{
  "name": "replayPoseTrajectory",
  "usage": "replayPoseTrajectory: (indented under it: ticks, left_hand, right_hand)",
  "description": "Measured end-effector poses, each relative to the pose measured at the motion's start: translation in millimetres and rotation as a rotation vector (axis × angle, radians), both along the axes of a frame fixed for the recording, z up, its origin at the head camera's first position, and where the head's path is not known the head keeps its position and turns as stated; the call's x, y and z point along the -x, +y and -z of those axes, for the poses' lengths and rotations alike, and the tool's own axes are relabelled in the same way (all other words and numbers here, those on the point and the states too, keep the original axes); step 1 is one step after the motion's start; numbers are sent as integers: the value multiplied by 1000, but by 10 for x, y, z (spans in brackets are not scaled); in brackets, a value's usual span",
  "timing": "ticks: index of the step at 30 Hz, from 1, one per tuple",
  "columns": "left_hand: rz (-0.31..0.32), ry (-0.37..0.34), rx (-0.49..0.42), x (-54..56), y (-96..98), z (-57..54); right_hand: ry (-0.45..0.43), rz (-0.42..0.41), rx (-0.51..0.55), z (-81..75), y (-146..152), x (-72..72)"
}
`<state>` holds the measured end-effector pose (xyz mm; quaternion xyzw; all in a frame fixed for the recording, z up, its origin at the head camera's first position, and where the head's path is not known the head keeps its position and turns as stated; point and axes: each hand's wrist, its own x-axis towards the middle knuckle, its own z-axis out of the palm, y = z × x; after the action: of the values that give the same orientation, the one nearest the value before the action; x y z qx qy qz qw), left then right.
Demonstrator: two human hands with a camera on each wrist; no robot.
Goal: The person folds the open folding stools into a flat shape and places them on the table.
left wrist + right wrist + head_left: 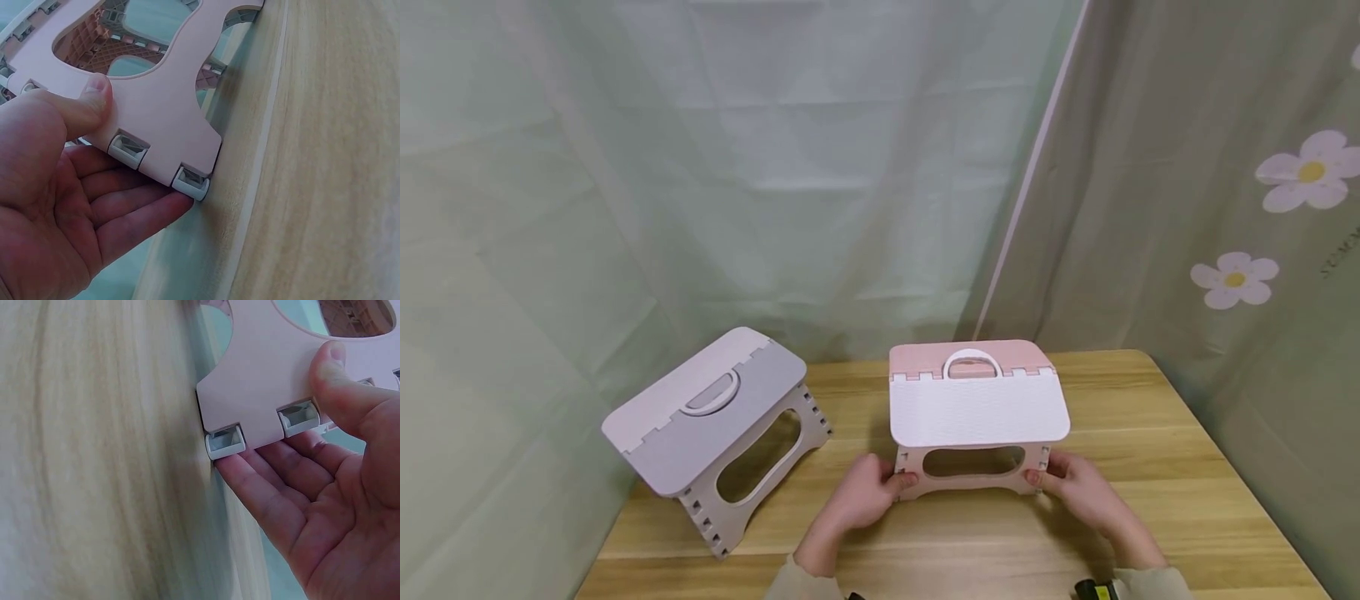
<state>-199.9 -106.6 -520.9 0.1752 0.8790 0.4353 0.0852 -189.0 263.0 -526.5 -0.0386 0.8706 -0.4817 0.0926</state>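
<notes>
A pink and white folding step stool stands unfolded on the table, its white carry handle raised on the top. My left hand pinches the left edge of its front leg panel, thumb on the outer face and fingers round behind the hinged side. At the opposite edge, my right hand grips the same panel low down. In the right wrist view its thumb presses the pink face, while the fingers lie under the white hinge pieces.
To the left, a second folding stool, grey and pale lilac, stands unfolded at an angle. Beneath both is a wood-grain table. Pale curtains hang behind and at both sides, with white flowers on the right one.
</notes>
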Motion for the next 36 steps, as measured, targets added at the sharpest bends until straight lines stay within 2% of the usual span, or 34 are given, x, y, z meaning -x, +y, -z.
replayPoseTrajectory:
  ticks: [11,19,27,36]
  left_hand:
    - [-2,-20,12,9,-14,1]
    - [2,-17,1,2,-14,-2]
    - [-2,-28,-8,-3,-15,21]
    - [6,-27,-4,9,-11,-4]
  right_hand:
    - [16,-18,17,-4,-14,-14]
    - [8,6,9,14,-15,-38]
    - [2,-17,20,-11,-7,-40]
    - [-16,-13,13,-15,4,-26]
